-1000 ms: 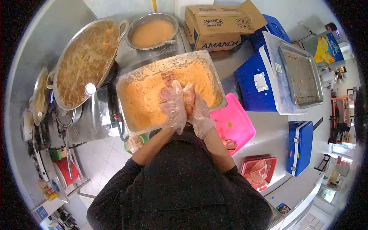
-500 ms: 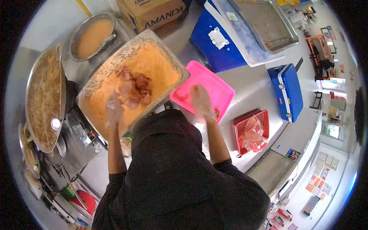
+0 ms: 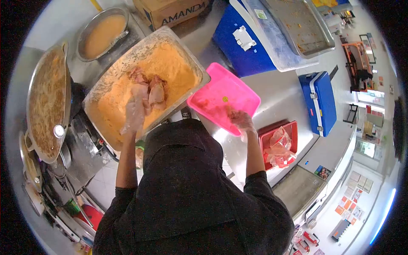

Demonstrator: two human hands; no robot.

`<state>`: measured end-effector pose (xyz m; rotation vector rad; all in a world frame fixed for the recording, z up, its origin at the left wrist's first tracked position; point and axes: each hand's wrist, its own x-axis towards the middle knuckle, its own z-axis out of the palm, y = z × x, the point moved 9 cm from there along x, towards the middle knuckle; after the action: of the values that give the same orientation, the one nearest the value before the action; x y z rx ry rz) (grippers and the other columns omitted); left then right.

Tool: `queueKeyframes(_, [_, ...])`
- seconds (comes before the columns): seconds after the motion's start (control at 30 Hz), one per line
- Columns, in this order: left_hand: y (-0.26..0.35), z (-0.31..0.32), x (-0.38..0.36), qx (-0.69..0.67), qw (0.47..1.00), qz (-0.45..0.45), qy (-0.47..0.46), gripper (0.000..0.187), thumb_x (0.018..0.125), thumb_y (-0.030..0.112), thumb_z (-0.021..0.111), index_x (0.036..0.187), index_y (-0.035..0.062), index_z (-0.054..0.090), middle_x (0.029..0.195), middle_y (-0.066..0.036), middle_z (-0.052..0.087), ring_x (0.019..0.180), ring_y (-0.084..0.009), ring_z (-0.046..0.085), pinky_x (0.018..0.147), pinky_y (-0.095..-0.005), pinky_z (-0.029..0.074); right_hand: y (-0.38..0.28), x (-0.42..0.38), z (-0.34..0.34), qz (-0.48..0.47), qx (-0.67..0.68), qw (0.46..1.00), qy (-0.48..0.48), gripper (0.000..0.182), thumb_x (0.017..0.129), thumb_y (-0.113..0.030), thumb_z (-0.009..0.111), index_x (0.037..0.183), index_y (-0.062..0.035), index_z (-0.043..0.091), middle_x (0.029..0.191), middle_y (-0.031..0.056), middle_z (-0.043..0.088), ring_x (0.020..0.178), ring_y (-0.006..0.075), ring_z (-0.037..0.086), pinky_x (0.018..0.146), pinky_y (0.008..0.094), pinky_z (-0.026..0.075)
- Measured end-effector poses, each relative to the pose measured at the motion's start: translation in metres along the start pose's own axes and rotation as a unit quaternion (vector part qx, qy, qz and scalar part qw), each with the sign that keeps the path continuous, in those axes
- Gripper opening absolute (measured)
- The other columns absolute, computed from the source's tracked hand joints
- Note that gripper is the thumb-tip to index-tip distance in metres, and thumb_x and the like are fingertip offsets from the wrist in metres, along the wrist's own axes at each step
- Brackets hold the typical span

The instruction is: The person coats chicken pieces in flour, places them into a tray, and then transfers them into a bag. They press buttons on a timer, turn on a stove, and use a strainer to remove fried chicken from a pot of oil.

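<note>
Raw meat pieces, pink with dark red parts, lie heaped on orange-yellow flour in a large metal pan. My left hand, in a clear plastic glove, reaches into this pan, fingers stretched out against the near side of the meat. To the right, a bright pink tray has reddish wet smears on its bottom. My gloved right hand is at the tray's near right corner, its fingers curled on a small dark piece of meat.
A bowl of orange liquid stands behind the pan, and a wide oil-filled fryer pan is at left. Beyond the tray sit a blue cooler with a metal tray on top, a smaller blue cooler and a red basket holding plastic.
My right hand has moved from the middle of the pink tray to its near right corner. My left hand has moved from the flour onto the meat, whose pieces have shifted.
</note>
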<state>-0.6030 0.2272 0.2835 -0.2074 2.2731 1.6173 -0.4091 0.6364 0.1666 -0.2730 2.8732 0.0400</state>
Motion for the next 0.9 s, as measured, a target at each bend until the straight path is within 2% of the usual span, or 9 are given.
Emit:
queueKeyframes(0.1, [0.019,0.028,-0.012,-0.025,0.997,-0.007,-0.066,0.037,0.096,0.035,0.046,0.091,0.0014,0.062,0.062,-0.002,0.055,0.050,-0.0122,0.051,0.048,-0.0302,0.040,0.035,-0.002,0.036,0.068,0.321,0.945,0.012,0.034,0.078,-0.018,0.072,0.106,-0.0033,0.058,0.094,0.0049,0.064,0.079,0.0172,0.064,0.069,0.0307,0.053])
queueKeyframes(0.2, [0.031,0.065,-0.030,-0.067,0.988,-0.110,-0.088,0.029,0.095,0.028,0.048,0.095,0.0029,0.063,0.065,-0.001,0.055,0.054,-0.0118,0.052,0.051,-0.0287,0.042,0.018,0.001,-0.044,0.287,0.669,0.685,-0.015,0.032,0.076,-0.013,0.076,0.100,-0.0026,0.057,0.093,0.0036,0.062,0.086,0.0142,0.061,0.074,0.0286,0.053])
queueKeyframes(0.33, [0.107,0.110,-0.041,0.066,0.979,0.122,-0.153,0.038,0.099,0.040,0.041,0.098,0.0087,0.064,0.077,-0.008,0.061,0.068,-0.0195,0.057,0.061,-0.0355,0.047,-0.018,0.048,-0.132,0.128,0.719,0.682,0.047,0.045,0.069,0.001,0.076,0.108,0.0035,0.053,0.105,0.0083,0.059,0.089,0.0142,0.060,0.069,0.0261,0.052])
queueKeyframes(0.37, [0.069,0.148,-0.025,-0.205,0.943,-0.036,-0.259,0.032,0.097,0.033,0.047,0.100,0.0054,0.063,0.080,-0.006,0.062,0.072,-0.0165,0.059,0.064,-0.0309,0.048,-0.030,0.060,-0.146,0.095,0.724,0.683,0.030,0.047,0.070,-0.001,0.076,0.110,0.0034,0.051,0.105,0.0098,0.060,0.089,0.0163,0.061,0.072,0.0277,0.052])
queueKeyframes(0.43, [0.078,0.173,-0.020,-0.291,0.892,-0.052,-0.342,0.032,0.096,0.030,0.051,0.105,0.0016,0.061,0.088,-0.006,0.064,0.081,-0.0159,0.061,0.069,-0.0285,0.050,-0.064,0.084,-0.192,0.025,0.730,0.683,-0.006,0.051,0.071,-0.004,0.076,0.114,0.0032,0.048,0.105,0.0128,0.061,0.091,0.0205,0.064,0.076,0.0310,0.053])
queueKeyframes(0.5, [0.164,0.146,-0.042,0.081,0.932,0.204,-0.290,0.043,0.098,0.040,0.047,0.110,0.0006,0.059,0.099,-0.010,0.065,0.090,-0.0205,0.063,0.075,-0.0329,0.050,-0.088,0.104,-0.239,-0.001,0.577,0.817,-0.003,0.056,0.071,0.000,0.075,0.118,0.0019,0.043,0.108,0.0142,0.061,0.095,0.0196,0.063,0.083,0.0307,0.051])
queueKeyframes(0.67, [0.117,0.140,-0.035,-0.158,0.937,0.046,-0.309,0.036,0.101,0.034,0.044,0.113,0.0029,0.059,0.095,0.001,0.060,0.085,-0.0092,0.054,0.075,-0.0256,0.045,-0.109,0.106,-0.339,0.063,0.424,0.896,0.116,0.049,0.078,0.005,0.068,0.120,0.0012,0.041,0.108,0.0160,0.063,0.093,0.0179,0.063,0.082,0.0270,0.051])
queueKeyframes(0.83, [0.061,0.143,-0.031,-0.399,0.900,0.060,-0.163,0.035,0.103,0.033,0.039,0.108,0.0040,0.058,0.090,0.000,0.057,0.079,-0.0109,0.052,0.073,-0.0300,0.044,-0.117,0.120,-0.264,0.075,0.691,0.697,0.175,0.049,0.087,-0.016,0.067,0.125,0.0022,0.041,0.108,0.0148,0.062,0.098,0.0222,0.062,0.081,0.0331,0.051])
queueKeyframes(0.9, [0.082,0.120,-0.042,-0.132,0.981,0.127,-0.068,0.033,0.103,0.030,0.038,0.108,0.0034,0.057,0.089,-0.002,0.057,0.079,-0.0119,0.053,0.071,-0.0310,0.045,-0.127,0.122,-0.247,0.070,0.736,0.643,0.200,0.043,0.092,-0.015,0.061,0.126,0.0026,0.041,0.108,0.0132,0.061,0.098,0.0211,0.061,0.081,0.0325,0.050])
